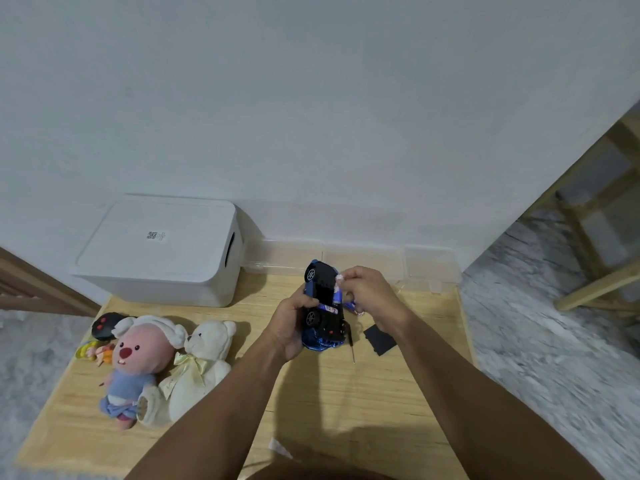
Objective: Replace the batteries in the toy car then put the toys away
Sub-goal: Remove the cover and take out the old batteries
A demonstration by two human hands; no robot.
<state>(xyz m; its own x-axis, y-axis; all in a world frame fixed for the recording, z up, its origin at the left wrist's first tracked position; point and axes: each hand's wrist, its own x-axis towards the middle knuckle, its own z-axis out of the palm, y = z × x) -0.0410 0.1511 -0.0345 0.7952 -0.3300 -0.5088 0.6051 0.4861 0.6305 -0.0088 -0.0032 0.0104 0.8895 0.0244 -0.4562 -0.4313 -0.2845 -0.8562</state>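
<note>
Two hands work mid-frame: your left hand [294,327] grips the light, rigid toy car [323,306] by its sides; right hand [367,292] fingertips pinch a battery [338,279].

One cam on the head, looking down and fwd at the wooden table [346,393], wall [311,116] close behind.

A low light-wood table [346,393] carries a white lidded plastic storage box [162,251] far left of the hands, against the wall. Nearer, left of the left hand [294,327], lie a cream teddy bear [201,368], a pink plush beaver in blue [133,368], a small yellow doll [95,353] and a black remote [104,325]. Just below the right hand [370,292] lie a thin screwdriver [351,344] and a flat black cover [379,339]; beyond it, clear plastic boxes [429,268].
</note>
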